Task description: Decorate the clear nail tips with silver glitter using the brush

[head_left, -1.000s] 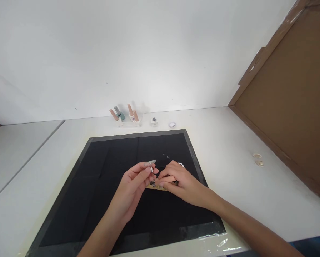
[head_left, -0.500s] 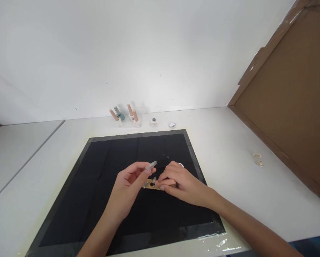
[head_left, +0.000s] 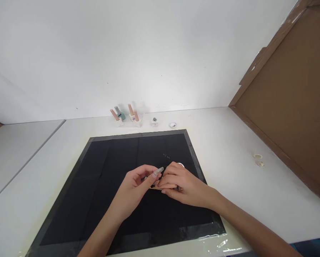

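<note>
Between the thumb and fingers of my left hand (head_left: pixel 133 191) is a greyish, translucent false nail (head_left: pixel 159 171), its tip pointing up and right. My right hand (head_left: pixel 183 184) rests on the black mat (head_left: pixel 114 200), fingers curled over a narrow tan strip (head_left: pixel 157 188). Small dark and clear pieces stand on that strip, mostly covered by my hands. The two hands nearly touch. Behind my right knuckles, the edge of a white round item (head_left: pixel 181 165) peeks out.
Along the wall stand several nail polish bottles (head_left: pixel 119 122), a small pot with a grey top (head_left: pixel 154 122) and a shallow white dish (head_left: pixel 173 125). Two small cream round pieces (head_left: pixel 260 164) lie at the right, near a cardboard panel (head_left: pixel 288 107). Clear tape borders the mat.
My left hand has moved right and slightly down with the false nail, closer to my right hand, and now hides more of the strip. The right hand has barely shifted.
</note>
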`<state>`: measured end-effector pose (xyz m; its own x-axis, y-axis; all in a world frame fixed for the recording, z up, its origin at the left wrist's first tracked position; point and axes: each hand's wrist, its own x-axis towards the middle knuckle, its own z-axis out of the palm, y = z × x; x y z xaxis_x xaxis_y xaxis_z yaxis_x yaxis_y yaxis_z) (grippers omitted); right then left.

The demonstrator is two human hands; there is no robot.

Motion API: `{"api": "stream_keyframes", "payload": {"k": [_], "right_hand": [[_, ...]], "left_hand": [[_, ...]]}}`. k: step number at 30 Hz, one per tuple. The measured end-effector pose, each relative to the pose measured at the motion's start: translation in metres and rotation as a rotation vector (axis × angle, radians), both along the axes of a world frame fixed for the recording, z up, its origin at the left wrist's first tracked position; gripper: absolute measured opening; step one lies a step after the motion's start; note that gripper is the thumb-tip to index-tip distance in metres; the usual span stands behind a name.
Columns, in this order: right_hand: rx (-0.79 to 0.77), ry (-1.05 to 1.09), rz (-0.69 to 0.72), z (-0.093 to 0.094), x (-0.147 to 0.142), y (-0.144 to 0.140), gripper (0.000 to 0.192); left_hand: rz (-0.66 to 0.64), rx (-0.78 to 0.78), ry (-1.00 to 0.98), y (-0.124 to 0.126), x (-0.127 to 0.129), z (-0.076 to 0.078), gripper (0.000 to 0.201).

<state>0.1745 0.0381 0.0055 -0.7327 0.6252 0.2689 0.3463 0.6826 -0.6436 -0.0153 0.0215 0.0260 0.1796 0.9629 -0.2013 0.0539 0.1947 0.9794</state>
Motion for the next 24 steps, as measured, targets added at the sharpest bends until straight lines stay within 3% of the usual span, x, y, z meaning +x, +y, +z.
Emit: {"api": "stream_keyframes", "payload": {"k": [16, 24], "right_hand": [[0.057, 0.002, 0.029, -0.0002, 0.0013, -0.002, 0.017], [0.039, -0.02, -0.032, -0.0031, 0.0032, -0.0032, 0.016]], "left_hand": [[-0.037, 0.012, 0.002, 0.002, 0.0025, -0.0023, 0.012], [-0.005, 0.037, 0.045, 0.0014, -0.0006, -0.0049, 0.013]]}}
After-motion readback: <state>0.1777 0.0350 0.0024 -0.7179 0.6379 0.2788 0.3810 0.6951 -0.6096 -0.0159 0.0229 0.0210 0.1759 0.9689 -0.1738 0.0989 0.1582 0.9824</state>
